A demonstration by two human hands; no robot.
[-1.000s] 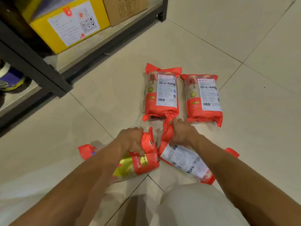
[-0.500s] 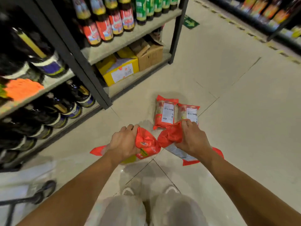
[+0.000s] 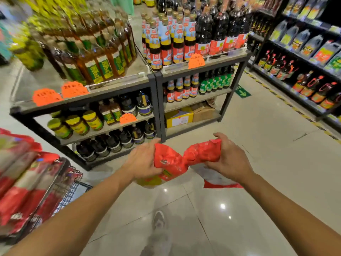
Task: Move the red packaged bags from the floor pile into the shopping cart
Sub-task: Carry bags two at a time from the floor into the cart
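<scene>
A bag could slip and drop, because each of the hands squeezed only the crinkly top end. The left hand point(image 3: 142, 161) gripped the left red bag point(image 3: 168, 164) and the right hand point(image 3: 231, 161) gripped the right red bag point(image 3: 204, 150). Both hung above the floor point(image 3: 267, 163), to the right of the shopping cart point(image 3: 72, 185). They looked shiny, soft and scrunched.

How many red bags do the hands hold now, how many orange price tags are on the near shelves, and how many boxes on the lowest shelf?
Red bags held: 2, one in the left hand, one in the right hand
Orange price tags: 4
Boxes: 2, one yellow, one brown
Total: 8
</scene>
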